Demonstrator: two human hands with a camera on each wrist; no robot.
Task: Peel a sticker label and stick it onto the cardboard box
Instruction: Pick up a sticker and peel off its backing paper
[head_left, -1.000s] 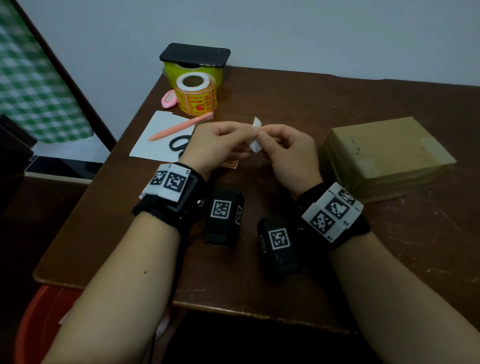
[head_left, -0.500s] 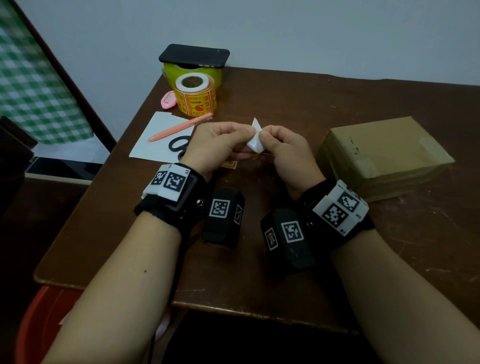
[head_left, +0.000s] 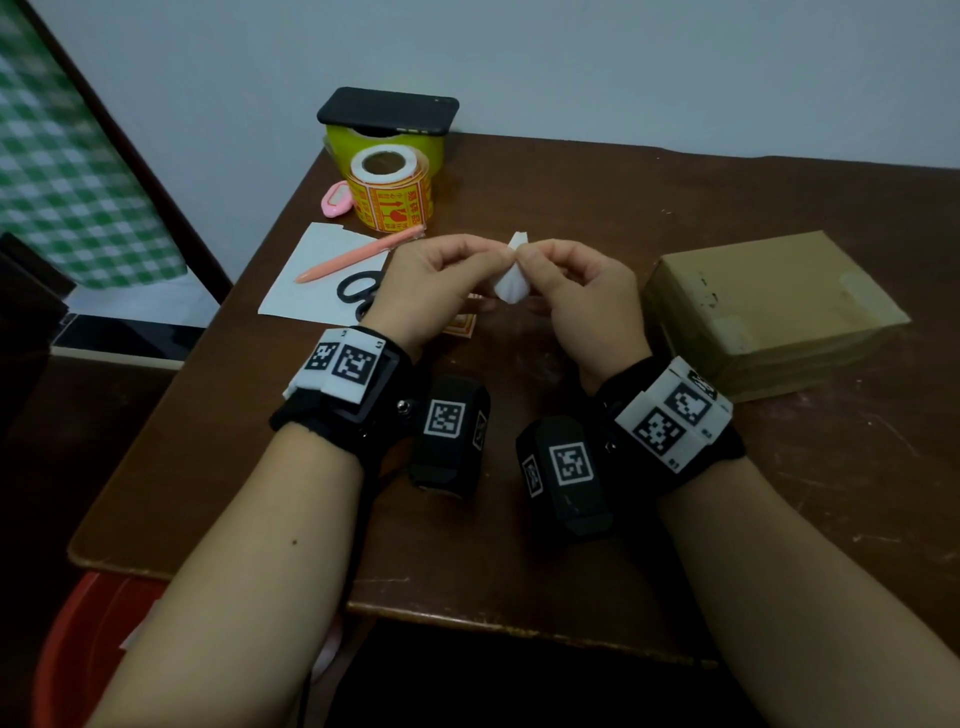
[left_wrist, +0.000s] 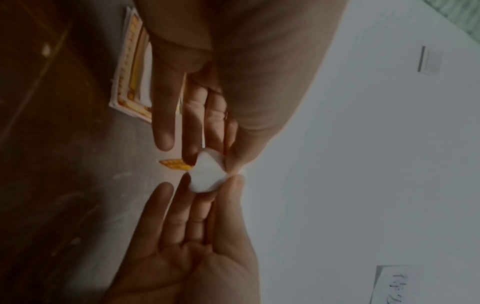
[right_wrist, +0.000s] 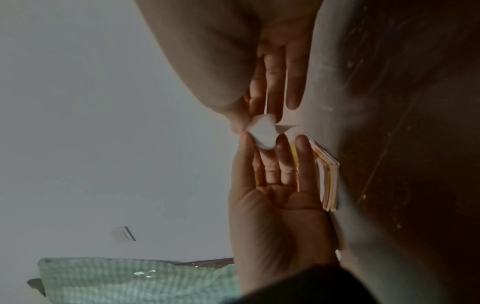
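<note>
Above the middle of the table both hands hold a small white sticker piece (head_left: 511, 280). My left hand (head_left: 496, 250) pinches its top edge from the left, and my right hand (head_left: 525, 254) pinches it from the right. The piece bulges down below the fingertips in a curled loop, as the left wrist view (left_wrist: 207, 174) and the right wrist view (right_wrist: 262, 133) also show. Whether label and backing are apart I cannot tell. The brown cardboard box (head_left: 769, 306) lies flat on the table to the right of my right hand, its top bare apart from tape patches.
An orange label roll (head_left: 392, 192) stands at the back left in front of a yellow container with a phone (head_left: 387, 111) on it. A pink pen (head_left: 358, 254), scissors (head_left: 356, 288) and white paper (head_left: 306, 280) lie left. Cut orange labels (head_left: 462, 325) lie under my left hand.
The white piece has bent from a narrow upright strip into a wider loop hanging below the fingertips. My right wrist has turned a little. Both hands stay in place.
</note>
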